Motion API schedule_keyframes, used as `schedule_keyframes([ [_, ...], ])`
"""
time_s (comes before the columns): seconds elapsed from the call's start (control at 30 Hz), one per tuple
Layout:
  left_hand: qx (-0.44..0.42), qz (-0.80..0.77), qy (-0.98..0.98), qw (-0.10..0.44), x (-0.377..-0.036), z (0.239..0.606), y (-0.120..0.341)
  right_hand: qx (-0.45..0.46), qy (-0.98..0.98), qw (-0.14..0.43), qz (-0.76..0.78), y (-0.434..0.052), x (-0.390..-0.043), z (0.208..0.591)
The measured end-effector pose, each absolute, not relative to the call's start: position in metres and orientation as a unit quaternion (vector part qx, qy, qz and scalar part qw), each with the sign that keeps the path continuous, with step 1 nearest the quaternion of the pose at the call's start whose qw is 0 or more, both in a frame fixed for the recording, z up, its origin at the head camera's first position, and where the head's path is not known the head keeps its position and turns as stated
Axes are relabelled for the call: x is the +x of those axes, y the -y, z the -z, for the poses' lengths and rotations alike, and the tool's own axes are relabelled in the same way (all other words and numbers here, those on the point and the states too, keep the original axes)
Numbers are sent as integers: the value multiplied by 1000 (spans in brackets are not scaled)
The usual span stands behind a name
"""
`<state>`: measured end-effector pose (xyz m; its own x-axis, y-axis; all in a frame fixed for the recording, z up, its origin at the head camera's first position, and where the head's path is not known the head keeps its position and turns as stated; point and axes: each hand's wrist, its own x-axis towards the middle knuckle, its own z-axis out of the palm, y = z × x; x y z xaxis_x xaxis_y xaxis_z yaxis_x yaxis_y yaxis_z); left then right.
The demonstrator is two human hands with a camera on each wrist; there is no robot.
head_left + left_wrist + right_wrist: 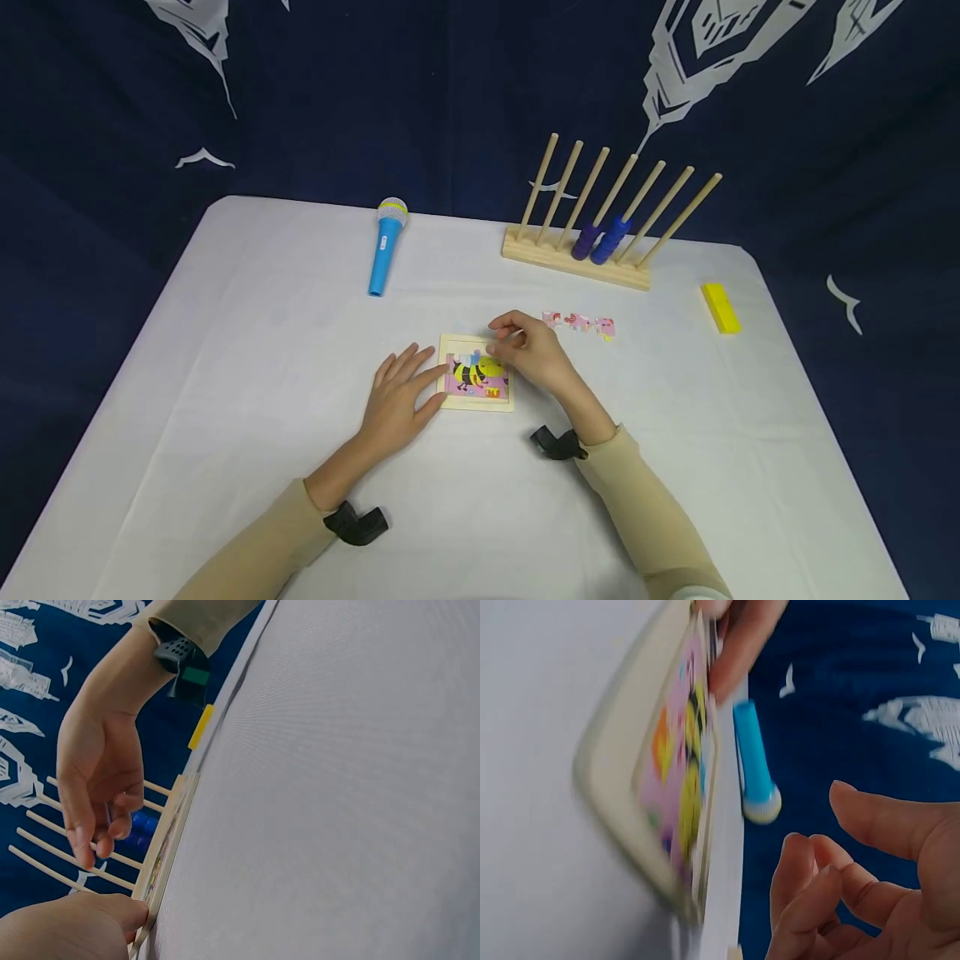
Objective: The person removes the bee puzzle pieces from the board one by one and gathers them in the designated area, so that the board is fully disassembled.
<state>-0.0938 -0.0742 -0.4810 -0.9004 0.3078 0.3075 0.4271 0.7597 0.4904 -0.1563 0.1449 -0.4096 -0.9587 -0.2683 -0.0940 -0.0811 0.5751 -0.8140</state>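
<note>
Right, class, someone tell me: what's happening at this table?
A person is working on a small bee puzzle in a wooden tray on the white table. The left hand lies flat with fingers against the tray's left edge, steadying it. The right hand hovers over the upper right corner, fingers loosely curled. A few loose puzzle pieces lie to the right. A toy microphone, peg rack and yellow block sit farther back.

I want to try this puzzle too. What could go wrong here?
The right hand hovers over the puzzle top edge, where a gap seems to remain; a piece pushed in crooked might jam. Only the left hand fingertips steady the tray, so it could slide. The loose pieces lie near the sleeve's path and could get swept aside.
</note>
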Motion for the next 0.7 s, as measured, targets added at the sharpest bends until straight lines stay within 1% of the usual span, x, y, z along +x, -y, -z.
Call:
schedule_keyframes([
  [0.33, -199, 282, 933, 105, -95, 482, 74, -154, -880, 120, 433, -118, -151, 421],
  [0.7, -202, 279, 933, 104, -94, 481, 75, -160, -886, 109, 422, -112, -150, 434],
])
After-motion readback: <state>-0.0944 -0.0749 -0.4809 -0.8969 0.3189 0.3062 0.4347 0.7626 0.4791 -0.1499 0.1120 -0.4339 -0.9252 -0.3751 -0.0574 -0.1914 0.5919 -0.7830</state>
